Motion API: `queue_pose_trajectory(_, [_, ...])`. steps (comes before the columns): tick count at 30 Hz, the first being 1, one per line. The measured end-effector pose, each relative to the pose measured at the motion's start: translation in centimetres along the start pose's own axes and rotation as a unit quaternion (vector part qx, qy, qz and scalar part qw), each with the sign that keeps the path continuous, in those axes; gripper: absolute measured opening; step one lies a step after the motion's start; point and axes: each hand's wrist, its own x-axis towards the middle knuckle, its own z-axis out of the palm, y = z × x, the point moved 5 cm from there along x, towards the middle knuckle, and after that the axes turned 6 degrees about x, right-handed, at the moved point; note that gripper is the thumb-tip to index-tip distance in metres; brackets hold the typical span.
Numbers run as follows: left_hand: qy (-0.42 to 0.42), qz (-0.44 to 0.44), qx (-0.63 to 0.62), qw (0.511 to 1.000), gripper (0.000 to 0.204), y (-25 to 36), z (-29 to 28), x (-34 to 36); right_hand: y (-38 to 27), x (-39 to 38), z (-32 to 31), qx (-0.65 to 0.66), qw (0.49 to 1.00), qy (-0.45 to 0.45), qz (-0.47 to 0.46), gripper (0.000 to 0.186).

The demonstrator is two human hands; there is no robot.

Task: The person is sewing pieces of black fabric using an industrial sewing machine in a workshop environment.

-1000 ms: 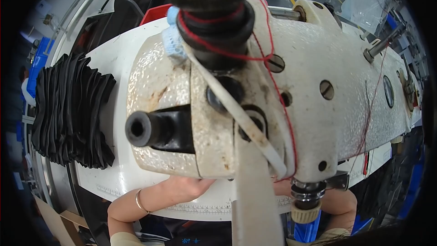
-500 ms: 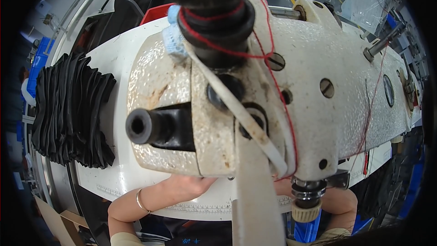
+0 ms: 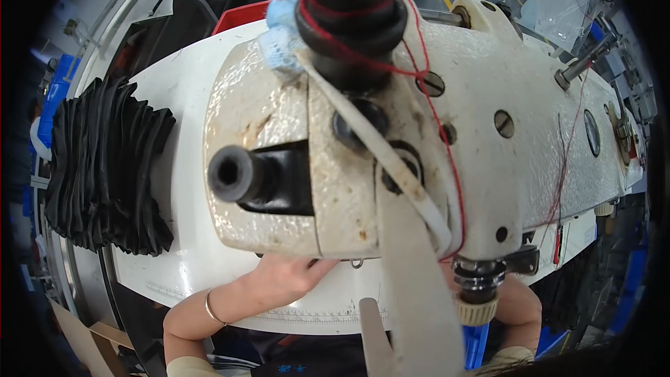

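Looking straight down over the cream, rust-flecked metal head of an industrial sewing machine, which fills the view. Left hand lies flat on the white sewing table beneath the head, fingers tucked under it, so its grip cannot be told. Right hand is hidden behind the machine; only the forearm shows. A pile of black pleated fabric sits at the table's left edge, well apart. Red thread runs down the head.

White sewing table, black fabric stack at left, left hand on it
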Motion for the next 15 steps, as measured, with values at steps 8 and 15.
queue_pose_trajectory(8, [0.054,-0.002,0.018,0.998,0.050,0.1,0.3,-0.1,2.3,0.0,0.5,0.167,0.977,0.090,0.099,0.008])
queue_pose_trajectory(15, [0.061,-0.004,0.017,0.998,0.048,0.2,-0.1,0.0,-1.1,-0.5,-3.7,0.057,0.996,-0.072,-0.019,0.007])
